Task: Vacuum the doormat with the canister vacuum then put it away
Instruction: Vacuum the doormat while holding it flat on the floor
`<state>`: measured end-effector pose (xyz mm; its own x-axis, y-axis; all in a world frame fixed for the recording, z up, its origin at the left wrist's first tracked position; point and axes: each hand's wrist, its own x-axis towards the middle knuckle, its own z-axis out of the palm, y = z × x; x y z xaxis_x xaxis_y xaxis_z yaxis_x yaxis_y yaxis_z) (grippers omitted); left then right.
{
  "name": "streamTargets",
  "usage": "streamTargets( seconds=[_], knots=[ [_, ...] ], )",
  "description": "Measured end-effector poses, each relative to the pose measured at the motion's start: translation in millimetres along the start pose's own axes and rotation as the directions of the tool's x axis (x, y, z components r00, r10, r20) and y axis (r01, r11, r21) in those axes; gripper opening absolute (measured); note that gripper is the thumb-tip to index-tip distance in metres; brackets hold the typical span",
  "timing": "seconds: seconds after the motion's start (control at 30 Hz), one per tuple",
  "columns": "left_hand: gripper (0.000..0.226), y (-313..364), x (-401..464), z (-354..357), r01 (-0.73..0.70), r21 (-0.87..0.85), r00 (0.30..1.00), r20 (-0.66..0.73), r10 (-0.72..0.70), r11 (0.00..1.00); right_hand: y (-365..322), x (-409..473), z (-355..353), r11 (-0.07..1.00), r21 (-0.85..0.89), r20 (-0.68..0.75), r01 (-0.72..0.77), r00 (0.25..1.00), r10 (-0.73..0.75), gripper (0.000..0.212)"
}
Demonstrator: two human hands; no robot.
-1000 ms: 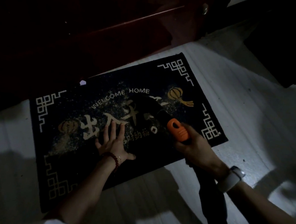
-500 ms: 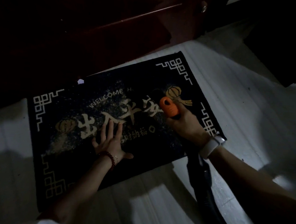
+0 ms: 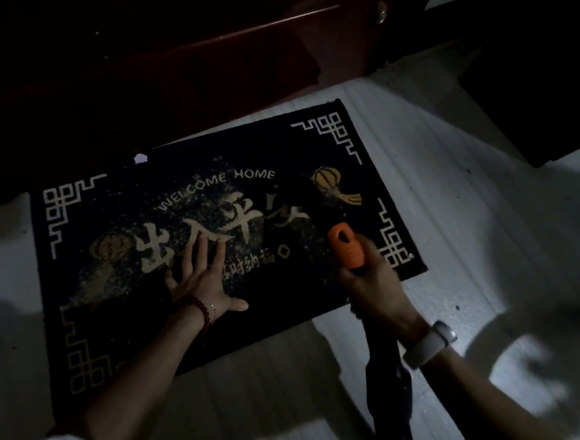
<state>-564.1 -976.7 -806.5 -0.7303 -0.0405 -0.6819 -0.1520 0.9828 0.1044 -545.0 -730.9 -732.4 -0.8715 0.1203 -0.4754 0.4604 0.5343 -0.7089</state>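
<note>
A: Start nearest. What has the right hand [image 3: 369, 287] got?

B: Its fingers are wrapped round the orange handle [image 3: 345, 246], with the dark hose [image 3: 390, 381] trailing back from under the wrist toward the person. The nozzle runs on past the handle, but it is black on black, so I can't make out its tip.

A: And the left hand [image 3: 199, 275]?

B: Spread flat, fingers straight, palm pressing the mat [image 3: 311, 283] down. It holds nothing. It sits to the left of the right hand, a little nearer the mat's near edge.

A: Where does the work lie from the handle?

B: The pale dust [image 3: 193, 209] spreads mostly up and left of the handle, beyond the left hand's fingertips, across the big characters and the "WELCOME HOME" line. The mat's long axis runs from near-left to far-right, so I'd judge the next strokes should sweep leftward along it.

A: Which hand is closer to that dust?

B: The left is touching it, but the right carries the tool, so it must cross toward the left.

A: Farther out?

B: Pale floor [image 3: 454, 204] right of the mat, and a dark red door [image 3: 225, 43] beyond its far edge. The canister isn't in view.
</note>
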Motion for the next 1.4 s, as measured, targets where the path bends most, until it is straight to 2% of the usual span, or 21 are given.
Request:
streamTargets(
  seconds=[0.07,0.27,0.43,0.5,0.6,0.63,0.87,1.03,1.17,1.4],
  knots=[
    [0.12,0,-1,0,-0.001,-0.002,1.0,-0.005,0.001,1.0,5,-7,-5,1.0,-0.001,0.035,-0.021,0.999,0.021,0.056],
    [0.121,0,-1,0,0.009,-0.006,1.0,-0.003,-0.009,1.0,11,34,-49,0.998,0.009,-0.192,-0.063,0.979,0.064,0.051],
    [0.121,0,-2,-1,0.004,0.001,1.0,-0.005,-0.004,1.0,5,44,-38,0.997,0.064,-0.252,-0.049,0.966,0.063,0.052],
    [0.121,1,-3,-2,0.0,0.0,1.0,-0.002,0.0,1.0,4,25,-25,0.999,0.039,-0.184,0.0,0.983,0.007,0.055],
    [0.12,1,-3,-3,-0.004,0.009,1.0,-0.007,0.004,1.0,11,-12,0,0.999,-0.044,0.056,0.026,0.998,-0.024,0.057],
    [0.12,2,-4,-4,-0.005,0.017,1.0,-0.007,0.006,1.0,15,-19,0,0.996,-0.086,0.075,0.028,0.997,-0.021,0.056],
    [0.12,3,-3,-1,0.009,0.018,1.0,-0.018,-0.008,1.0,25,0,-55,0.994,-0.038,-0.162,-0.099,0.983,0.091,0.048],
    [0.12,4,-2,-1,0.013,0.019,1.0,-0.013,-0.013,1.0,27,4,-45,0.994,-0.107,-0.162,-0.015,0.987,-0.002,0.05],
    [0.119,3,0,-1,0.013,0.022,1.0,-0.025,-0.013,1.0,15,26,-37,0.957,-0.286,-0.179,0.049,0.978,-0.104,0.052],
    [0.121,2,-1,0,0.005,0.015,1.0,-0.021,-0.004,1.0,15,29,-24,0.922,-0.383,-0.122,0.049,0.987,-0.104,0.055]
  ],
)
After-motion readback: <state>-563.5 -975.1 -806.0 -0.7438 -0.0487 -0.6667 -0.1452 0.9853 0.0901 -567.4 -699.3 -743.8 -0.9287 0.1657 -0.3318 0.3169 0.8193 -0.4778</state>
